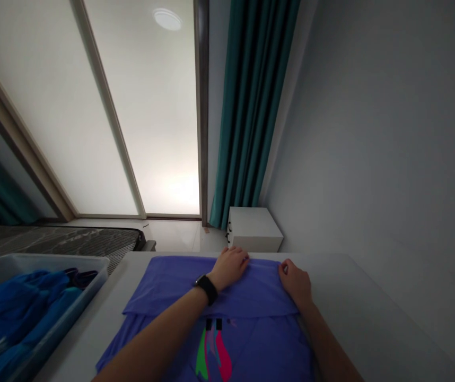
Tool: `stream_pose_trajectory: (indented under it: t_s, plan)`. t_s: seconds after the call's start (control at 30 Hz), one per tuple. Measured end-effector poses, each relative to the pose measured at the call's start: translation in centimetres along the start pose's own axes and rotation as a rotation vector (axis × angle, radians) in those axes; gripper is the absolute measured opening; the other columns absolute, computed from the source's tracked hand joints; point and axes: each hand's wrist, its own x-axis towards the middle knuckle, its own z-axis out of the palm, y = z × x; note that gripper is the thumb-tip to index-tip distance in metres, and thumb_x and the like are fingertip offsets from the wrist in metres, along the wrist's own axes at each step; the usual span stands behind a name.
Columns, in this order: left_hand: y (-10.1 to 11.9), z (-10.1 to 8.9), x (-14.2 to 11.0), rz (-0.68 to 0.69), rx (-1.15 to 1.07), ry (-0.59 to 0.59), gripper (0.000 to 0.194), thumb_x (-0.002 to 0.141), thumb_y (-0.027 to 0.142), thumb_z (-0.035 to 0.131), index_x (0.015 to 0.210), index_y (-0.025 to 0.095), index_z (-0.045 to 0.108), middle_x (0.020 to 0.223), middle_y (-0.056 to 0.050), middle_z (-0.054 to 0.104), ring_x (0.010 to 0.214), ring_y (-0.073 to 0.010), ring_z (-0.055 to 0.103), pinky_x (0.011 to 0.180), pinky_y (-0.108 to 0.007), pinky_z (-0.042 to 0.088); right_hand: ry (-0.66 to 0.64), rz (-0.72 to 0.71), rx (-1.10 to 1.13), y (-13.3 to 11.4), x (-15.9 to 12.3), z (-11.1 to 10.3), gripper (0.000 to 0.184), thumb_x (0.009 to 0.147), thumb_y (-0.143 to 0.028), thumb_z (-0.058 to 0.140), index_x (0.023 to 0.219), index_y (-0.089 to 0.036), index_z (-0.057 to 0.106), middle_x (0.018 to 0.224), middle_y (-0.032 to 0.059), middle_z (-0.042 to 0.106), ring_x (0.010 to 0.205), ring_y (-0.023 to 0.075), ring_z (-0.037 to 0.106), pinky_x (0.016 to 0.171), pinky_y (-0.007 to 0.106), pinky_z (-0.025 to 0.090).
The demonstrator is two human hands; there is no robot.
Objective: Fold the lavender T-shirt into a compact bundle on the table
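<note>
Left hand [231,267], loosely open, is pressing the purple garment's [251,292] far edge; my right hand [296,282] is pinching its far right corner. Bin [99,273] of blue clothes [24,302] is sitting left; garment is lying partly folded on the white surface [350,297].

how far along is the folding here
Partway, it seems. Done: the purple garment's far part lies folded over, its edge just above the print. In hand: the left hand rests on that layer, the right hand at its right edge. Left, probably: the printed part, still spread out, and blue clothes bunched in the bin.
</note>
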Motion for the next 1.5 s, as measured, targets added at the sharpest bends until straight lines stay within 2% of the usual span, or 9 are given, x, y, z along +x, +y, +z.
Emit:
stream_pose_trajectory:
  t_s: [0.2, 0.3, 0.43, 0.73, 0.93, 1.03, 1.13, 1.3, 1.5]
  plan:
    - [-1.6, 0.9, 5.0, -0.014, 0.004, -0.181, 0.015, 0.087, 0.027, 0.056, 0.091, 0.019, 0.069, 0.097, -0.007, 0.071, 0.091, -0.0228, 0.065, 0.078, -0.032, 0.049, 0.006, 0.023, 0.010, -0.3, 0.2, -0.1, 0.024, 0.096, -0.031, 0.038, 0.091, -0.022, 0.061, 0.082, 0.0031, 0.073, 0.079, 0.0189, 0.069, 0.071, 0.029, 0.038]
    - [-2.0, 1.1, 5.6, 0.015, 0.020, -0.230, 0.010, 0.081, 0.023, 0.061, 0.086, 0.020, 0.068, 0.094, -0.006, 0.071, 0.088, -0.0227, 0.066, 0.075, -0.030, 0.050, 0.009, 0.038, 0.004, -0.5, 0.2, -0.3, 0.027, 0.096, -0.030, 0.036, 0.092, -0.021, 0.061, 0.083, 0.0051, 0.073, 0.079, 0.0200, 0.069, 0.071, 0.030, 0.038]
    - [-2.0, 1.5, 5.1, 0.047, 0.048, -0.173, 0.014, 0.087, 0.020, 0.052, 0.090, 0.020, 0.066, 0.096, -0.006, 0.070, 0.090, -0.0211, 0.065, 0.077, -0.030, 0.049, 0.009, 0.053, 0.000, -0.6, 0.1, -0.4, 0.027, 0.097, -0.028, 0.036, 0.092, -0.021, 0.061, 0.082, 0.0054, 0.073, 0.077, 0.0199, 0.069, 0.071, 0.030, 0.038]
    - [-2.3, 2.2, 1.1, 0.038, 0.125, 0.059, 0.028, 0.096, 0.018, 0.039, 0.119, 0.020, 0.056, 0.116, -0.010, 0.060, 0.111, -0.0239, 0.053, 0.096, -0.039, 0.041, 0.032, 0.023, -0.013, -0.2, 0.1, -0.4, 0.025, 0.098, -0.027, 0.038, 0.099, -0.019, 0.061, 0.086, 0.0071, 0.073, 0.081, 0.0217, 0.069, 0.072, 0.030, 0.042]
    - [-2.6, 2.3, -3.3, 0.108, 0.171, 0.170, 0.052, 0.094, 0.026, 0.046, 0.143, 0.017, 0.034, 0.147, -0.012, 0.041, 0.132, -0.0265, 0.038, 0.110, -0.042, 0.028, 0.103, -0.165, 0.007, -2.6, -1.2, -1.8, 0.038, 0.096, -0.016, 0.034, 0.127, -0.012, 0.056, 0.127, 0.0155, 0.061, 0.118, 0.0253, 0.055, 0.096, 0.035, 0.039]
    - [-2.4, 1.6, -5.2, 0.074, 0.146, 0.135, 0.043, 0.094, 0.029, 0.047, 0.135, 0.019, 0.043, 0.140, -0.012, 0.047, 0.127, -0.0271, 0.042, 0.106, -0.042, 0.032, 0.067, -0.365, 0.037, -5.7, -2.9, -1.7, 0.041, 0.097, -0.023, 0.034, 0.133, -0.018, 0.054, 0.136, 0.0086, 0.058, 0.126, 0.0197, 0.049, 0.106, 0.031, 0.033]
    - [-2.2, -0.2, -7.1, 0.122, 0.080, 0.030, 0.020, 0.094, 0.031, 0.050, 0.110, 0.021, 0.056, 0.112, -0.007, 0.061, 0.107, -0.0235, 0.054, 0.093, -0.037, 0.040, -0.025, -0.489, 0.075, -7.9, -4.6, -0.8, 0.048, 0.099, -0.032, 0.031, 0.142, -0.015, 0.046, 0.148, 0.0091, 0.046, 0.136, 0.0217, 0.038, 0.113, 0.037, 0.025]
    - [-2.7, -2.5, -10.5, 0.279, 0.108, -0.104, 0.026, 0.086, 0.044, 0.063, 0.097, 0.022, 0.056, 0.099, -0.003, 0.063, 0.093, -0.0226, 0.058, 0.084, -0.035, 0.040, -0.161, -0.476, 0.066, -8.2, -5.4, 0.2, 0.056, 0.098, -0.042, 0.030, 0.148, -0.016, 0.036, 0.157, 0.0095, 0.029, 0.144, 0.0257, 0.024, 0.116, 0.047, 0.018]
    - [-3.0, -2.6, -11.6, 0.314, 0.190, -0.109, 0.008, 0.093, 0.028, 0.053, 0.090, 0.022, 0.056, 0.093, -0.003, 0.064, 0.089, -0.0199, 0.060, 0.078, -0.032, 0.038, -0.186, -0.464, 0.060, -8.1, -5.4, -0.3, 0.057, 0.098, -0.043, 0.030, 0.149, -0.019, 0.035, 0.157, 0.0085, 0.027, 0.145, 0.0250, 0.022, 0.117, 0.047, 0.016]
